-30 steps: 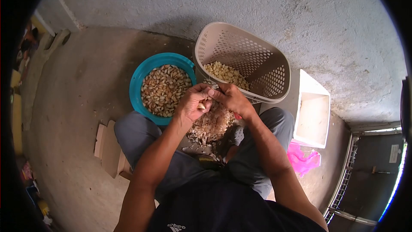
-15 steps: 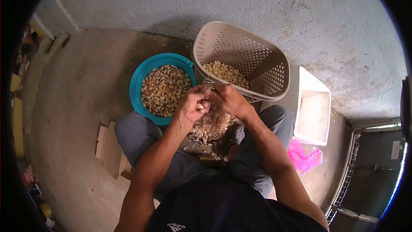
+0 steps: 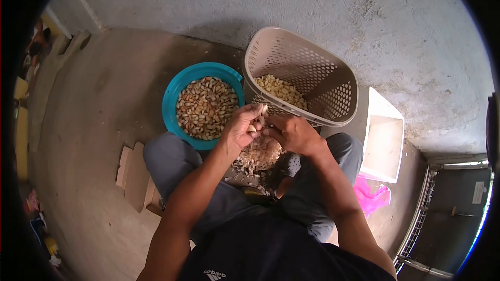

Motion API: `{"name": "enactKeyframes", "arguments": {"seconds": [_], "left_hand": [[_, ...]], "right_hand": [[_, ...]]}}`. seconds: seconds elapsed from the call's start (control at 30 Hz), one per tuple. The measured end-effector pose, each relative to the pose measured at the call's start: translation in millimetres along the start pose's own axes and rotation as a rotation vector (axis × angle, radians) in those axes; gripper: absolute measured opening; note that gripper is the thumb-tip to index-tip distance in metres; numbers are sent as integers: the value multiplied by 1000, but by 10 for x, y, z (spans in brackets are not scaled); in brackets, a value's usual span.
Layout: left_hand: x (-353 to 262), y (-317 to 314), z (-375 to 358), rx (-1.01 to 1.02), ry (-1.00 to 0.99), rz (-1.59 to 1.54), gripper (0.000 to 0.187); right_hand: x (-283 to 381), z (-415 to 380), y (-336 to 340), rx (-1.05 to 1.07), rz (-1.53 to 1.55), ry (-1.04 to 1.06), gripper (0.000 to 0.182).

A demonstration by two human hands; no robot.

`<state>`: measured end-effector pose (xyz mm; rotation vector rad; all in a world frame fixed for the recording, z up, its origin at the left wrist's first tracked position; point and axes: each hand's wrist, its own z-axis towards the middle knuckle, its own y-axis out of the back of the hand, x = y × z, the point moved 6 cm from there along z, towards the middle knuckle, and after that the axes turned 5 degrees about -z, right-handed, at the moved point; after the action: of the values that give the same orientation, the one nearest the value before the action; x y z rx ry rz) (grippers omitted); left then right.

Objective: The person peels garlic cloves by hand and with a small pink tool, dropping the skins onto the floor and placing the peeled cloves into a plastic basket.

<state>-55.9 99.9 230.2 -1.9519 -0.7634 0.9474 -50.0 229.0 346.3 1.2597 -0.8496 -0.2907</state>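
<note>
Teal basin [image 3: 169,109] at 11 o'clock holds many unpeeled cloves [image 3: 205,106], basket [image 3: 250,91] at 12 fewer peeled [image 3: 284,91]; your left hand [image 3: 240,127] pinches one [image 3: 264,110], right hand's [image 3: 298,134] curled, grip unclear.

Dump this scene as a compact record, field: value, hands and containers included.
left_hand: left hand, pale clove at fingertips, second clove lower in the grip
right_hand: right hand, beside the left, contents unclear
basin: teal basin, brownish cloves
basket: perforated basket, paler cloves
between_legs: heap of skins
right_side: white bin, pink material
left_side: cardboard
</note>
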Motion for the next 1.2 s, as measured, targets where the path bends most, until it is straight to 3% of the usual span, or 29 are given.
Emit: {"name": "enactKeyframes", "arguments": {"seconds": [0.1,0.2,0.23,0.33,0.47,0.67,1.07,1.2], "left_hand": [[-45,-96,-37,8,-25,2,22],[-7,-143,-43,83,11,64,23],[33,-165,-14,103,22,82,24],[53,-162,-32,110,24,103,24],[-3,-209,-89,51,-8,140,21],[-50,-189,-89,19,-36,168,14],[-114,-135,-101,-36,-106,159,10],[-137,-132,-125,-52,-109,180,6]], "right_hand": [[-183,-47,116,130,457,-244,29],[-407,19,87,-182,641,-241,28],[-391,77,-5,-226,836,-244,24],[-417,82,-72,-124,891,-381,21],[-498,111,-63,-180,939,-430,16],[-463,112,-29,-272,864,-455,19],[-495,106,-247,-160,1022,-526,18],[-541,80,-485,-113,1443,-565,15]]}}
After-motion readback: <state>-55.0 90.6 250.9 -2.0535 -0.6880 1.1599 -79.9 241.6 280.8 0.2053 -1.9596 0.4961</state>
